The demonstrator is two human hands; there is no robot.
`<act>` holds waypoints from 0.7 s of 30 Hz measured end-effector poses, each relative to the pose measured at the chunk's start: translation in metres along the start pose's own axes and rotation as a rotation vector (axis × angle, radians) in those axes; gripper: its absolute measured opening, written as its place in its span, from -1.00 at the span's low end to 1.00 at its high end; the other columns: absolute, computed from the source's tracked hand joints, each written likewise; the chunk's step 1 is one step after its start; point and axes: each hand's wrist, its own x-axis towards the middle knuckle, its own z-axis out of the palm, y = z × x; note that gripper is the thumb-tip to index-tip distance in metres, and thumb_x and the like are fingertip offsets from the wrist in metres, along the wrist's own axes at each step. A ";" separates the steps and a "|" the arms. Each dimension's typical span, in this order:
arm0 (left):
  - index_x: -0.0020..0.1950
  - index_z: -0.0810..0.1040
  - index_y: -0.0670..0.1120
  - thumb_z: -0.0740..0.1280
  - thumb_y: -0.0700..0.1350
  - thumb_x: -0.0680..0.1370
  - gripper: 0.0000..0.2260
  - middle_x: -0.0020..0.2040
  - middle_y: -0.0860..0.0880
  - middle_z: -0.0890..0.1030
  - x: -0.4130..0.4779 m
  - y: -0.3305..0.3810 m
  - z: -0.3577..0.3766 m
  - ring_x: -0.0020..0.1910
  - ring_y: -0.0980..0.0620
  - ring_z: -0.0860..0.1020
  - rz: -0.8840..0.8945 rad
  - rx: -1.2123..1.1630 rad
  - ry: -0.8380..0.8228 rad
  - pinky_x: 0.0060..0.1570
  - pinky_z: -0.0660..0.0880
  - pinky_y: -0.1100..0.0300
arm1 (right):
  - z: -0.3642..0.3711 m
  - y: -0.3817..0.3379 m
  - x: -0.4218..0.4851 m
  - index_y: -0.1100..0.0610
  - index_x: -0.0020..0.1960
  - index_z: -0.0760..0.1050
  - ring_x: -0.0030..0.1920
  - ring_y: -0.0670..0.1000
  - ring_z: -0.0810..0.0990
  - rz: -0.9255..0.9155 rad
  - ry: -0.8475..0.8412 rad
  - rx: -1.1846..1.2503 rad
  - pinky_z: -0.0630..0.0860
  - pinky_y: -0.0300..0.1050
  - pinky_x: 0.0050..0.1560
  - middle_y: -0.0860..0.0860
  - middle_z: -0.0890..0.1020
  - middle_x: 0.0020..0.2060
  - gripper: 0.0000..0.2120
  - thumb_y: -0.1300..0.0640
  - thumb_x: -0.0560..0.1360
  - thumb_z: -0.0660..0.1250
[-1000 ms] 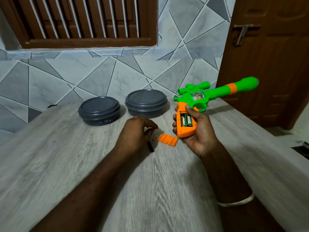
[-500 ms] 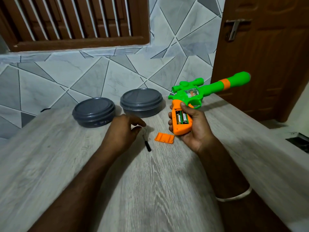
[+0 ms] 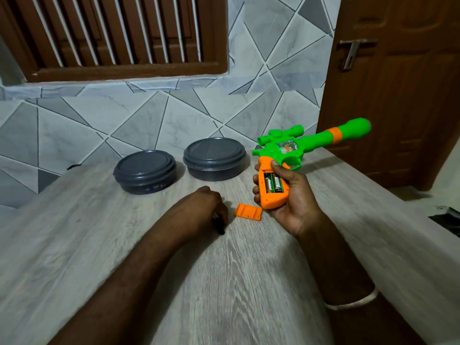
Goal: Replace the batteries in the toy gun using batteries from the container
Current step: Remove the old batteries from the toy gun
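Orange-gripped toy gun [image 3: 311,140], held off the table [image 3: 224,275] by the right hand [image 3: 296,197], whose fingers wrapped the handle. The battery bay stood open, with two batteries [image 3: 273,183] still seated inside. The detached orange cover [image 3: 248,212] lay on the table between the hands. The left hand [image 3: 201,207], clear of the small black tool [image 3: 220,226] half a second before, had returned over it with fingers curled; whether it pinched the tool could not be told. A grey container [image 3: 145,174] and a second container [image 3: 215,161] stood lidded by the wall. Judged stage: the old cells awaited removal.
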 end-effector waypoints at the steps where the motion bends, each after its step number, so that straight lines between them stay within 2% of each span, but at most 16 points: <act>1: 0.14 0.70 0.11 0.44 -0.02 0.56 -0.83 0.21 0.06 0.57 0.001 -0.001 -0.001 0.16 0.07 0.46 0.016 0.018 0.000 0.05 0.41 0.28 | 0.001 -0.001 0.000 0.24 0.20 0.48 -0.35 0.06 0.55 0.001 -0.001 -0.002 0.55 -0.16 -0.39 0.14 0.60 -0.22 -0.69 0.02 0.62 0.20; 4: 0.19 0.67 0.10 0.39 -0.03 0.60 -0.82 0.18 0.09 0.59 0.000 -0.002 -0.001 0.16 0.09 0.45 0.036 0.029 0.032 0.05 0.40 0.27 | 0.002 -0.001 -0.001 0.25 0.18 0.49 -0.34 0.06 0.54 -0.001 -0.005 -0.008 0.55 -0.16 -0.39 0.14 0.60 -0.23 -0.69 0.02 0.62 0.20; 7: 0.15 0.67 0.05 0.39 -0.14 0.60 -0.83 0.09 0.07 0.66 -0.001 -0.008 0.000 0.08 0.08 0.57 0.014 -0.088 0.238 0.06 0.50 0.21 | 0.004 -0.001 -0.001 0.23 0.11 0.53 -0.34 0.05 0.54 0.003 -0.007 0.001 0.55 -0.17 -0.39 0.13 0.60 -0.23 -0.71 0.02 0.62 0.20; 11: 0.06 0.65 -0.06 0.44 -0.20 0.56 -0.90 -0.04 0.10 0.70 -0.002 -0.014 0.001 -0.06 0.20 0.65 -0.023 -0.512 0.682 0.04 0.61 0.14 | 0.004 -0.002 -0.001 0.23 0.06 0.56 -0.31 0.05 0.55 -0.007 -0.021 0.006 0.58 -0.14 -0.35 0.14 0.59 -0.20 -0.70 0.00 0.61 0.22; 13: 0.05 0.60 -0.12 0.44 -0.25 0.56 -0.90 -0.06 -0.03 0.71 -0.002 -0.009 0.000 -0.02 0.05 0.69 0.000 -0.831 0.816 0.10 0.62 -0.01 | 0.004 -0.002 -0.002 0.21 0.07 0.57 -0.28 0.07 0.57 0.003 -0.040 0.013 0.64 -0.05 -0.25 0.14 0.60 -0.19 -0.70 -0.01 0.61 0.23; 16: 0.09 0.50 -0.21 0.38 -0.33 0.58 -0.87 -0.04 -0.20 0.72 -0.003 0.003 -0.008 0.01 -0.14 0.71 0.097 -1.155 0.935 0.14 0.61 -0.21 | 0.006 -0.002 -0.004 0.21 0.05 0.58 -0.29 0.08 0.62 0.046 -0.082 0.041 0.66 0.10 -0.17 0.12 0.62 -0.21 -0.69 -0.02 0.62 0.22; 21: 0.20 0.47 -0.22 0.39 -0.42 0.54 -0.72 -0.04 -0.25 0.72 -0.004 0.022 -0.012 -0.01 -0.19 0.71 0.208 -1.255 0.964 0.10 0.64 -0.11 | 0.011 0.002 -0.004 0.24 -0.03 0.56 -0.32 0.05 0.58 0.061 -0.081 -0.089 0.59 -0.09 -0.34 0.10 0.61 -0.20 -0.64 -0.06 0.61 0.22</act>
